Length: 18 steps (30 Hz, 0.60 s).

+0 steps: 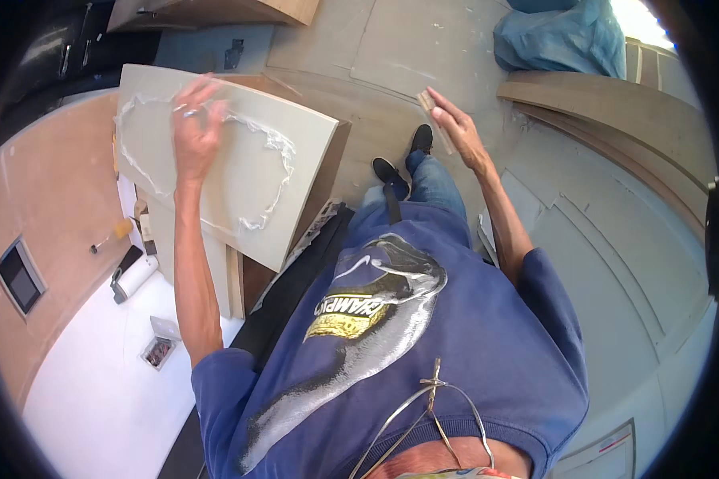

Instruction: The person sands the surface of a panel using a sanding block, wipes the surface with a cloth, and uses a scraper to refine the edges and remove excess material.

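Note:
A light grey panel (244, 172) lies tilted on top of a wooden box-like piece at the left. An uneven ring of white paste (278, 144) runs over its face. My left hand (196, 136), with a ring on one finger, is above this panel; motion smears its fingers, and whether it touches the surface cannot be told. Out to the right, over the floor, my right hand (459, 132) is closed on a small flat tan piece (426, 100) with a thin, partly see-through edge. My fingers and the blur hide its exact kind.
Left of the panel, a white surface holds a white roll (138, 275), a yellow-headed tool (120, 230) and a small open box (158, 350). Curved wooden boards (615, 120) stand at the right, below a blue plastic bag (563, 44). A wooden piece (216, 12) lies at the far left.

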Each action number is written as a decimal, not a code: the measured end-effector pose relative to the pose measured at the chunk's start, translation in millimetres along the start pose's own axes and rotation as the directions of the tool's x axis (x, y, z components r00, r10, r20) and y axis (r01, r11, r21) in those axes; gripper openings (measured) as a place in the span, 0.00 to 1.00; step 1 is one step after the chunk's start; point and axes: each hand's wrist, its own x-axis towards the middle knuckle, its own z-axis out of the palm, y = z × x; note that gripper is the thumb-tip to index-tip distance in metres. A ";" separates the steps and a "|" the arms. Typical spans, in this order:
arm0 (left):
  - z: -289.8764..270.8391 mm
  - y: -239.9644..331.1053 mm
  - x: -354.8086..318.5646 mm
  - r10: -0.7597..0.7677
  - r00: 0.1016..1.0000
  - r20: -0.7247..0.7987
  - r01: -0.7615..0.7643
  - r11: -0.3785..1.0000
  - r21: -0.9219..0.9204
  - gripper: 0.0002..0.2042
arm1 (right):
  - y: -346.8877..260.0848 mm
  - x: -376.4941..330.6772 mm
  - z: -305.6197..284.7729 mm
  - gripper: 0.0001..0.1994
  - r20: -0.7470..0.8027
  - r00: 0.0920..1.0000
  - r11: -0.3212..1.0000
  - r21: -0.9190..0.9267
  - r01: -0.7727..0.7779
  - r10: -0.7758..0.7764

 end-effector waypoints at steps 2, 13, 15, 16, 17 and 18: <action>9.9 58.9 21.7 0.142 0.937 0.319 -0.118 0.989 -0.091 0.14 | -2.8 -2.2 -12.7 0.32 -0.013 1.000 1.000 -0.008 -0.002 0.002; 46.5 105.8 35.8 0.056 0.782 0.621 0.053 0.986 -0.156 0.11 | 13.3 -11.8 -9.2 0.32 -0.043 0.999 0.997 0.068 0.029 -0.026; 48.4 107.3 39.7 0.023 0.755 0.655 0.079 0.989 -0.125 0.11 | 8.6 -12.0 -1.9 0.32 -0.009 1.000 0.997 0.074 0.025 -0.025; 51.0 103.3 38.1 0.021 0.767 0.642 0.086 0.987 -0.135 0.11 | 3.3 -13.5 3.8 0.32 0.006 1.000 0.997 0.075 0.022 -0.022; 54.1 97.1 35.4 0.021 0.778 0.628 0.091 0.985 -0.145 0.12 | -2.1 -16.1 12.2 0.32 -0.018 0.998 0.996 0.055 0.068 -0.067; 57.2 90.3 35.1 0.025 0.790 0.612 0.091 0.983 -0.157 0.13 | -9.6 -18.9 21.4 0.31 -0.045 0.992 0.993 0.033 0.117 -0.115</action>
